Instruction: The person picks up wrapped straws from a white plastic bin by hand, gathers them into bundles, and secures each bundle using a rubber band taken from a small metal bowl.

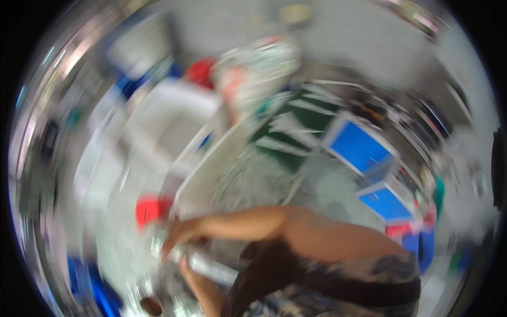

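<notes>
The right hand (180,231) bends over a pale, shiny bundle (214,269), just below and right of the red thing (149,210); the left hand (193,273) touches it from lower down. Everything is smeared, so I cannot tell how firmly either grip closes, or whether it does. If the bundle is slick film, as its glints suggest, it could well slide out wherever the fingers lie loosely. The red thing is so near the right hand that a careless swing might knock it. Up and right of the red thing runs a long pale rim (212,165); the right forearm (243,223) passes close, and reaching back could catch it. Farther that way, a blue-faced box (358,147) seems safely apart.
</notes>
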Demonstrator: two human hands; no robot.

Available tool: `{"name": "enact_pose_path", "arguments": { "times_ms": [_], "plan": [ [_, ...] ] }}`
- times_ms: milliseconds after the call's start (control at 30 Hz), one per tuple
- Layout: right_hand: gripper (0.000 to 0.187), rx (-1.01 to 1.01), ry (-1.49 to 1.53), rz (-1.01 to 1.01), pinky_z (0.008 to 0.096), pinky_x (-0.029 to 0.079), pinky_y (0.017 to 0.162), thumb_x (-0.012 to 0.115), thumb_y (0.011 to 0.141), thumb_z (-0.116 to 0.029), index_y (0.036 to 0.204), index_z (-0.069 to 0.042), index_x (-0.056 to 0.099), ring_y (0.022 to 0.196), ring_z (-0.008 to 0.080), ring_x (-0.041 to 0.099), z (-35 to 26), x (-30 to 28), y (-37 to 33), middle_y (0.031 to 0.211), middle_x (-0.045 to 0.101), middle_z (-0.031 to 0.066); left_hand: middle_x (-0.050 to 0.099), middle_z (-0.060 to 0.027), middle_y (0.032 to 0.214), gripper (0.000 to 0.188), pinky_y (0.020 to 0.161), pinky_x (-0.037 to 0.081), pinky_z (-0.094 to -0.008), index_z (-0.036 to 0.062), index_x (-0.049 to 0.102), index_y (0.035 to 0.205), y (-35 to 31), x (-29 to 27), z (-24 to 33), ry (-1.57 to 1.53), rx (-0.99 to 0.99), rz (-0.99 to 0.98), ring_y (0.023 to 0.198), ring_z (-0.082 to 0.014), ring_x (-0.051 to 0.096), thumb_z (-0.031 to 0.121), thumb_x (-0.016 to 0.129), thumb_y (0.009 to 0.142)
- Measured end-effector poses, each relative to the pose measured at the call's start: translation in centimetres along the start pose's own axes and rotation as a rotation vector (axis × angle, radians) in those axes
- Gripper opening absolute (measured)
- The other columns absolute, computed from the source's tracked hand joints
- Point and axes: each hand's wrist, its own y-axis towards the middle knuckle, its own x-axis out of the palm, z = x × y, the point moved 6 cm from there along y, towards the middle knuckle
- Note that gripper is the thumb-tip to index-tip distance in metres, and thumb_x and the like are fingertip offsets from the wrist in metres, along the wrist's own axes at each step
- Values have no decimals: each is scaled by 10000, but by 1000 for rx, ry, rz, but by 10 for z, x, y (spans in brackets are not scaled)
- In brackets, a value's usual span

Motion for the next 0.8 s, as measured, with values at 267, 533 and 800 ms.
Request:
{"name": "enact_pose_path", "arguments": {
  "times_ms": [267, 533, 800],
  "plan": [
    [444, 138, -166, -42, 308, 484, 698, 676, 646, -247, 987, 3, 542, 782, 186, 583, 49, 84, -28, 867, 582, 95, 508, -72, 1024, 700, 834, 398, -300, -5, 402, 1165, -174, 10, 12, 297, 296, 406, 963, -154, 479, 185, 784, 610],
    [604, 360, -217, -493, 293, 395, 878, 650, 769, -116, 1265, -57, 313, 1040, 170, 455, 113, 178, -31, 1158, 433, 92, 524, -155, 1015, 780, 795, 452, -353, 22, 274, 1241, -335, -65, 76, 551, 716, 1385, 936, -268, 541, 133, 685, 587],
    [406, 454, -441, -240, 269, 433, 833, 621, 782, -69, 1150, -27, 455, 978, 155, 488, 125, 106, -3, 1092, 485, 84, 458, -359, 1097, 822, 912, 382, -379, -139, 244, 1231, -445, -246, 185, 965, -23, 2042, 1056, -389, 478, 350, 645, 705]
  ]
}}
